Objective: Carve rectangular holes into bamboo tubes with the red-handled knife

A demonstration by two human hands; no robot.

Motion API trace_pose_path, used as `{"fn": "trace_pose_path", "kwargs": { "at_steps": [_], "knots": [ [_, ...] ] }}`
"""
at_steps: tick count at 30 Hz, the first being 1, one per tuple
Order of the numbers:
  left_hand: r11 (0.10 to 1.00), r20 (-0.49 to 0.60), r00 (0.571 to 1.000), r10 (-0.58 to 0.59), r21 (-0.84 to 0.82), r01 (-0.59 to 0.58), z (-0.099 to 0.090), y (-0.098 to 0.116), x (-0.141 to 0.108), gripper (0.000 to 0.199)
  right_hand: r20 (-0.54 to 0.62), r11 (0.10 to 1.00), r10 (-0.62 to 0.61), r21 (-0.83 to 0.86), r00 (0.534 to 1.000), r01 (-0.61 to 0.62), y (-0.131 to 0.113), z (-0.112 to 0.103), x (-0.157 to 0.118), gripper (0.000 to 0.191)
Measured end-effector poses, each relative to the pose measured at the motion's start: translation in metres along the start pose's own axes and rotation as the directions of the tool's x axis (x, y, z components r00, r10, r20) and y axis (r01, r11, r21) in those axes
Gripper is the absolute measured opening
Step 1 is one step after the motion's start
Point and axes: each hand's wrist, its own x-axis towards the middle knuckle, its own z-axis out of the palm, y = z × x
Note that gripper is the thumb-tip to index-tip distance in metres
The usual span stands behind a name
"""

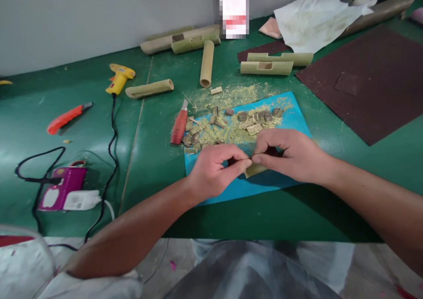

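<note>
My left hand (214, 171) and my right hand (291, 153) meet over a blue sheet (224, 195). Both are closed in a pinch, fingertips touching or nearly so; whatever they pinch is too small and too covered to name. Just below the fingertips shows a pale bamboo piece (255, 170), partly hidden by my right hand; whether it is held or lying there I cannot tell. Beyond my hands, bamboo shavings (228, 131) and brown chips (243, 116) are scattered over the sheet. A red-handled knife (179, 126) lies at the sheet's left edge.
Cut bamboo tubes (206, 63) lie toward the wall, some notched (267, 68). At left are a yellow hot glue gun (119, 79), an orange cutter (68, 118) and a purple power strip (66, 186) with cords. A dark brown sheet (366, 87) covers the right side.
</note>
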Motion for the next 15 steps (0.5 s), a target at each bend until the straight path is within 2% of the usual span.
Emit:
{"fn": "trace_pose_path", "kwargs": {
  "at_steps": [4,9,11,15],
  "knots": [
    [1.0,-0.014,1.0,-0.025,-0.013,0.025,0.0025,-0.0043,0.0013,0.019,-0.035,0.995,-0.083,-0.048,0.996,0.082,0.0019,0.0001,0.0003,0.022],
    [0.999,-0.083,0.996,-0.038,-0.038,0.035,-0.0008,-0.0041,0.0008,0.013,-0.072,0.999,-0.029,-0.043,0.997,0.026,0.0013,0.0003,-0.0007,0.025],
    [1.0,-0.097,0.995,-0.008,-0.024,0.006,-0.0024,-0.0033,0.0002,0.016,-0.094,0.997,-0.043,-0.064,0.995,0.037,0.0015,0.0016,-0.0021,0.022],
    [0.994,-0.133,0.985,0.106,0.048,-0.1,-0.0021,-0.0075,0.0013,0.016,-0.139,0.955,-0.198,-0.249,0.97,0.159,0.0026,0.0057,-0.0054,0.013]
  ]
}}
